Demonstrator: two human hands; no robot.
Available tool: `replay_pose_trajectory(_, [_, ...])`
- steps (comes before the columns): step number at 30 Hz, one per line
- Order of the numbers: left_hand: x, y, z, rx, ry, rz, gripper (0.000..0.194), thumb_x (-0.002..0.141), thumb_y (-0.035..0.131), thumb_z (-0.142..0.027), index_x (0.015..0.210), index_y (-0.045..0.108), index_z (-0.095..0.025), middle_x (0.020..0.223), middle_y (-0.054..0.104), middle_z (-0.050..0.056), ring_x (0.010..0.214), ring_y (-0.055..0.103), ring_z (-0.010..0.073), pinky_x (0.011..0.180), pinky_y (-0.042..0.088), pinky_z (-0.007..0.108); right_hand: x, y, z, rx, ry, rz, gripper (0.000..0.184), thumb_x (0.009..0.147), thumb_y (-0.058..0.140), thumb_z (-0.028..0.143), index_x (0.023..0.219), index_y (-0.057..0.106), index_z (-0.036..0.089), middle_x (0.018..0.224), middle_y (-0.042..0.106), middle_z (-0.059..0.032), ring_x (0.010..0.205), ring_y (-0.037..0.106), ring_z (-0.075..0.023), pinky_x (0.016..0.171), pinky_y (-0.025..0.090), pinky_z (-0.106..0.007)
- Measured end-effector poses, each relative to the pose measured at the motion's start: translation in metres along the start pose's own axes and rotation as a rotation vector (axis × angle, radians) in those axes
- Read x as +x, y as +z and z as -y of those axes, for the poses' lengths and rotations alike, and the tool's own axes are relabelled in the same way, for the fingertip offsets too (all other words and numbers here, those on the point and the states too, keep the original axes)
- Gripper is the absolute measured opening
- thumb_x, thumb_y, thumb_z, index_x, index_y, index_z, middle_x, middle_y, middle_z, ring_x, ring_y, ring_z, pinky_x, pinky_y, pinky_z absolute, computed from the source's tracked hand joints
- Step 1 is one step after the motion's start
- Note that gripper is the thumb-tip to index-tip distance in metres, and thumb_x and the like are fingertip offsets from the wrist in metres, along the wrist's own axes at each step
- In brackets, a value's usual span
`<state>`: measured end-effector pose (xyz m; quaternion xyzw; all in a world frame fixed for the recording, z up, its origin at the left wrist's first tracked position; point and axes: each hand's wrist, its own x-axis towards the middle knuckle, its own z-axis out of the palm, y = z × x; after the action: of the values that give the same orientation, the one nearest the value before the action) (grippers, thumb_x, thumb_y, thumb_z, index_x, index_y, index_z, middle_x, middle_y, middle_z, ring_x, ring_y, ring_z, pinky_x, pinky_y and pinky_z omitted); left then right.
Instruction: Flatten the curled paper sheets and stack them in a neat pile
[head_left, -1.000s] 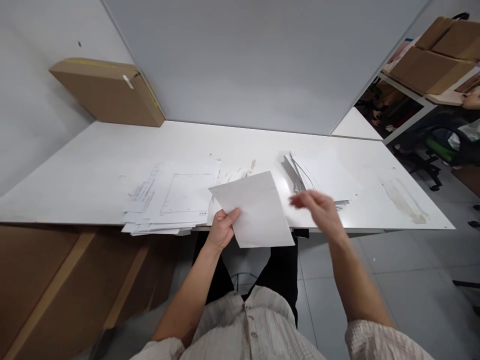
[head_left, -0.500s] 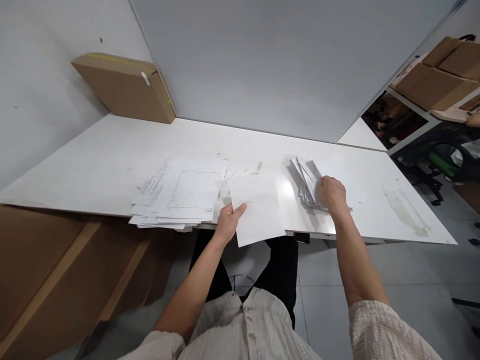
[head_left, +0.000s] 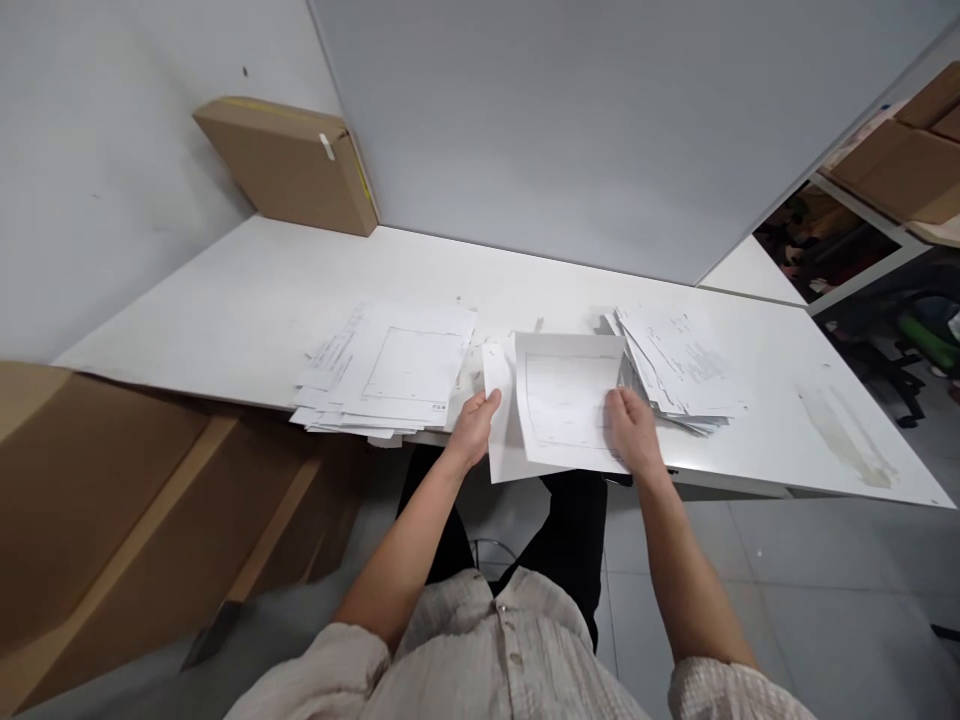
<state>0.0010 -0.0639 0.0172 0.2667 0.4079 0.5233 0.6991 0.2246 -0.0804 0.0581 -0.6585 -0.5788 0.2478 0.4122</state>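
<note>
My left hand [head_left: 474, 430] pinches the left edge of a blank white sheet [head_left: 500, 440] lying at the front edge of the white table [head_left: 247, 300]. On top of it lies a printed sheet with a drawn frame [head_left: 570, 400], and my right hand [head_left: 632, 432] grips its lower right part. A fanned stack of printed papers [head_left: 679, 365] lies just right of my right hand. Another spread pile of printed papers [head_left: 390, 375] lies left of my left hand.
A flat brown cardboard box [head_left: 289, 165] leans in the far left corner against the wall. Brown cardboard panels [head_left: 127, 510] stand left of my legs. A grey partition [head_left: 585, 130] backs the table. A stain [head_left: 847, 440] marks the table's right end; shelves with boxes stand far right.
My right hand went to the right stack, took a printed sheet and brought it left onto the blank sheet held by my left hand. The view shifted left.
</note>
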Motion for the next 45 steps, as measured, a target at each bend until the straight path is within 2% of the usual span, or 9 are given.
replay_pose_trajectory(5, [-0.001, 0.001, -0.002, -0.047, -0.021, 0.050, 0.043, 0.077, 0.064, -0.046, 0.104, 0.066, -0.012, 0.106, 0.069, 0.015, 0.112, 0.058, 0.0298, 0.100, 0.042, 0.046, 0.001, 0.033, -0.023, -0.045, 0.063, 0.112, 0.031, 0.088, 0.037, 0.043, 0.065, 0.038, 0.022, 0.059, 0.037, 0.0042, 0.058, 0.037, -0.0130, 0.055, 0.030, -0.027])
replay_pose_trajectory(16, [0.007, -0.010, 0.013, 0.106, 0.040, 0.070, 0.049, 0.078, 0.060, -0.051, 0.108, 0.064, -0.013, 0.102, 0.070, 0.013, 0.104, 0.062, 0.0290, 0.093, 0.047, 0.045, -0.001, 0.043, -0.011, -0.175, 0.047, 0.231, 0.036, 0.090, 0.031, 0.050, 0.071, 0.045, 0.023, 0.061, 0.048, 0.0006, 0.059, 0.044, -0.0160, 0.054, 0.033, -0.028])
replay_pose_trajectory(20, [0.007, -0.011, 0.014, 0.152, 0.113, 0.102, 0.050, 0.081, 0.056, -0.052, 0.111, 0.062, -0.014, 0.102, 0.070, 0.012, 0.102, 0.062, 0.0273, 0.091, 0.047, 0.043, -0.002, 0.041, -0.011, -0.176, 0.074, 0.132, 0.046, 0.084, 0.043, 0.055, 0.107, 0.055, 0.018, 0.094, 0.062, -0.0105, 0.072, 0.054, -0.0199, 0.063, 0.042, -0.032])
replay_pose_trajectory(23, [0.001, -0.006, 0.005, 0.246, 0.207, 0.148, 0.048, 0.083, 0.053, -0.053, 0.112, 0.063, -0.015, 0.104, 0.069, 0.010, 0.104, 0.061, 0.0261, 0.092, 0.047, 0.040, 0.000, 0.035, -0.008, 0.094, 0.115, 0.145, 0.057, 0.079, 0.052, 0.054, 0.123, 0.048, 0.018, 0.110, 0.061, -0.0133, 0.085, 0.058, -0.0214, 0.070, 0.047, -0.034])
replay_pose_trajectory(26, [-0.007, 0.003, -0.016, 0.401, 0.369, 0.178, 0.046, 0.086, 0.048, -0.050, 0.115, 0.062, -0.017, 0.108, 0.068, 0.008, 0.106, 0.059, 0.0249, 0.095, 0.045, 0.037, 0.002, 0.023, 0.005, 0.383, 0.119, 0.208, 0.037, 0.081, 0.053, 0.049, 0.106, 0.055, 0.021, 0.093, 0.065, -0.0067, 0.079, 0.060, -0.0186, 0.068, 0.048, -0.032])
replay_pose_trajectory(32, [-0.019, 0.021, -0.055, 0.534, 0.612, 0.213, 0.046, 0.087, 0.046, -0.049, 0.121, 0.059, -0.020, 0.116, 0.065, 0.006, 0.115, 0.053, 0.0263, 0.097, 0.044, 0.037, 0.005, 0.012, 0.037, 0.408, -0.126, -0.069, 0.024, 0.083, 0.052, 0.046, 0.091, 0.051, 0.024, 0.087, 0.060, -0.0027, 0.083, 0.058, -0.0168, 0.076, 0.047, -0.032])
replay_pose_trajectory(35, [-0.014, 0.016, -0.048, 0.494, 0.600, 0.213, 0.046, 0.085, 0.051, -0.049, 0.120, 0.060, -0.020, 0.117, 0.064, 0.006, 0.113, 0.055, 0.0256, 0.097, 0.044, 0.036, 0.005, 0.028, 0.028, 0.397, -0.135, -0.104, 0.024, 0.084, 0.050, 0.047, 0.090, 0.049, 0.023, 0.084, 0.059, -0.0026, 0.081, 0.057, -0.0166, 0.076, 0.046, -0.032])
replay_pose_trajectory(39, [-0.005, 0.004, -0.026, 0.430, 0.515, 0.187, 0.044, 0.082, 0.056, -0.047, 0.116, 0.063, -0.019, 0.113, 0.066, 0.007, 0.108, 0.058, 0.0253, 0.095, 0.045, 0.036, 0.001, 0.049, 0.008, 0.496, -0.111, -0.043, 0.022, 0.083, 0.053, 0.043, 0.090, 0.051, 0.022, 0.086, 0.060, -0.0028, 0.083, 0.057, -0.0162, 0.080, 0.045, -0.032])
replay_pose_trajectory(45, [0.002, 0.001, -0.020, 0.446, 0.575, 0.228, 0.040, 0.085, 0.055, -0.042, 0.116, 0.062, -0.018, 0.113, 0.066, 0.007, 0.108, 0.058, 0.0233, 0.095, 0.045, 0.038, 0.001, 0.051, 0.000, 0.625, -0.165, -0.073, 0.017, 0.081, 0.059, 0.037, 0.088, 0.056, 0.021, 0.078, 0.060, 0.0009, 0.075, 0.056, -0.0130, 0.076, 0.044, -0.028])
